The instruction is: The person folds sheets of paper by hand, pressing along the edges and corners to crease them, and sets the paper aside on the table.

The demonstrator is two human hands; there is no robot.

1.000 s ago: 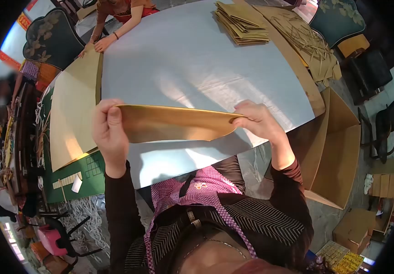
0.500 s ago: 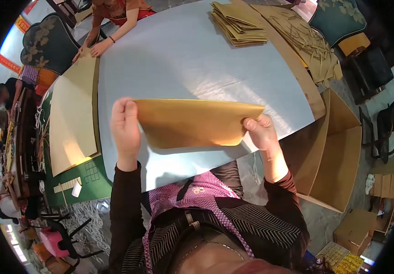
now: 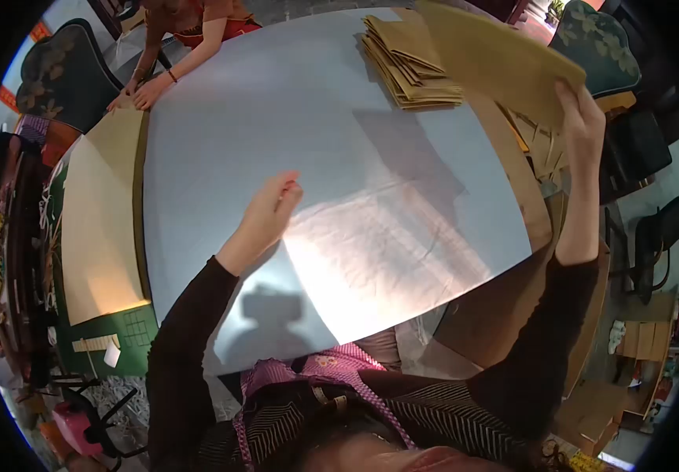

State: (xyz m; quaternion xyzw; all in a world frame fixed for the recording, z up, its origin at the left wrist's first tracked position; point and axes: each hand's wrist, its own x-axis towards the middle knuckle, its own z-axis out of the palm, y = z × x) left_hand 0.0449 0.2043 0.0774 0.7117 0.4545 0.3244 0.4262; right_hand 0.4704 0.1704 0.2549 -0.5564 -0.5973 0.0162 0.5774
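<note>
My right hand [image 3: 583, 118] is raised at the upper right, its fingers closed on the edge of a folded brown kraft paper sheet [image 3: 505, 63]. This paper is held up in the air and covers part of the view behind it. Just left of it, a stack of folded brown paper [image 3: 414, 67] lies on the far side of the table. My left hand [image 3: 265, 212] hovers over the pale blue tabletop [image 3: 276, 118], holding nothing, with its fingers loosely bent and the thumb a little apart.
At the left, a large pile of flat paper sheets [image 3: 103, 220] lies partly on a green mat [image 3: 131, 334]. A co-worker's hands [image 3: 147, 93] rest at its far end. Paper strips [image 3: 544, 149] lie beyond the table's right edge, above a cardboard box [image 3: 497, 307].
My right hand has swung up and right, carrying the folded paper toward the stack. My left hand has let go of the paper and moved right over the table.
</note>
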